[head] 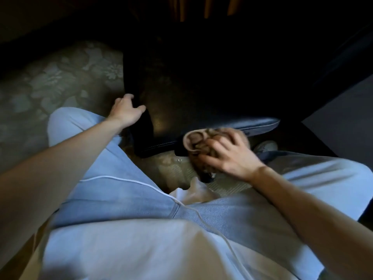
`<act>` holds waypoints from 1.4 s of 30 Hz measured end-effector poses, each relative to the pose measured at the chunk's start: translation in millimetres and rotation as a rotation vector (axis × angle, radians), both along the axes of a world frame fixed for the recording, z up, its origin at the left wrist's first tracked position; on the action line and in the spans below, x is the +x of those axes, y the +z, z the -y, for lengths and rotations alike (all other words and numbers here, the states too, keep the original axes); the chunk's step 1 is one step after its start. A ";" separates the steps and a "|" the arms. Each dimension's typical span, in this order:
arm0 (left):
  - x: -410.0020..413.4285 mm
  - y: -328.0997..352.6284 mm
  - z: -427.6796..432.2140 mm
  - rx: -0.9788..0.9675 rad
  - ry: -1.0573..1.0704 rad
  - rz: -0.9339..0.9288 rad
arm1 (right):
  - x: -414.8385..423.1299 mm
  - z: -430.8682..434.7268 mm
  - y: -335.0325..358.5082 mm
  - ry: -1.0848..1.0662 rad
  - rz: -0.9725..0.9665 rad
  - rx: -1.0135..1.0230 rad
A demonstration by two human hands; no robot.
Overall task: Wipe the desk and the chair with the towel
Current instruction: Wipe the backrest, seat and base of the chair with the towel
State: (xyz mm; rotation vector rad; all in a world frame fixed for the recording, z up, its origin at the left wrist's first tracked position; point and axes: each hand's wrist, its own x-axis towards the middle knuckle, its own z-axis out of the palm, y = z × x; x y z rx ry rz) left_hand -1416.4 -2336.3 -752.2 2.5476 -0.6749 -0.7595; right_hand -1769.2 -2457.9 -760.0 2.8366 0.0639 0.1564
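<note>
A dark leather chair (201,110) stands in front of me, its seat edge catching a little light. My left hand (126,110) grips the chair's left front corner, fingers curled over the edge. My right hand (228,156) presses a bunched brown towel (198,141) against the front edge of the seat, fingers spread over the cloth. The dark desk (333,63) rises at the upper right, mostly in shadow.
A pale floral carpet (60,81) covers the floor at the left and under the chair. My legs in light blue jeans (121,188) fill the lower view. A shoe (266,146) shows by the chair's right side. A thin white cable (191,207) crosses my lap.
</note>
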 end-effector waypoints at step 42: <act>-104.5 -24.9 0.5 -0.076 -0.800 0.483 | 38.4 -23.7 -31.5 -0.400 0.257 0.298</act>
